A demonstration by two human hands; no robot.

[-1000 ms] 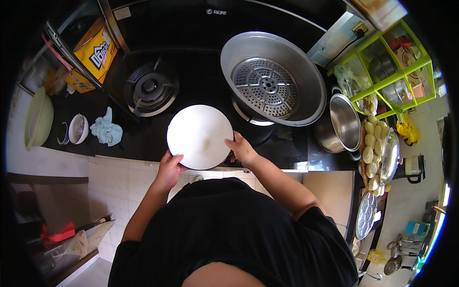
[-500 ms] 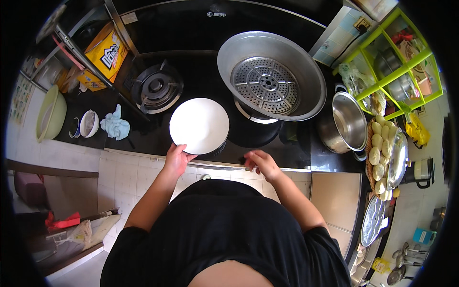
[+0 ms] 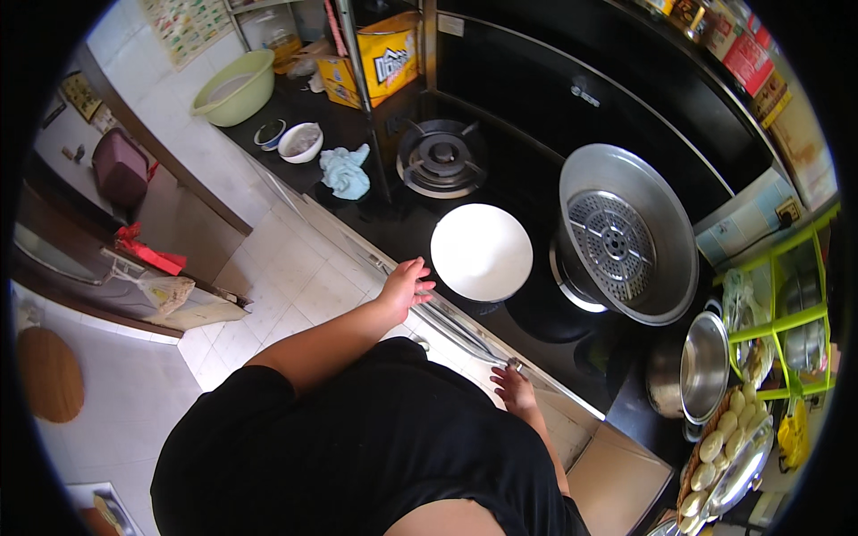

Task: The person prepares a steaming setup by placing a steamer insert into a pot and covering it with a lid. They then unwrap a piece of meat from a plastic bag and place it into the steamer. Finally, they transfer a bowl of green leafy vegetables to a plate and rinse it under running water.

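Note:
A round white bowl rests on the black stove top. Just off its near-left side is my left hand, its fingers apart and nothing in them. Lower down, my right hand hangs by the counter's front edge, close to a small metal knob; its fingers are loosely spread and hold nothing that I can see. Right of the bowl, a large grey metal pot sits tilted toward me, with a perforated steamer plate inside it.
Behind the bowl is a gas burner. A pale blue cloth, a small white bowl and a green basin line the left counter. To the right stand a steel pot, pale oval buns and a green rack.
My left hand has let go of the white bowl and drawn away from it. The view has swung toward the left. My right hand's fingers have spread.

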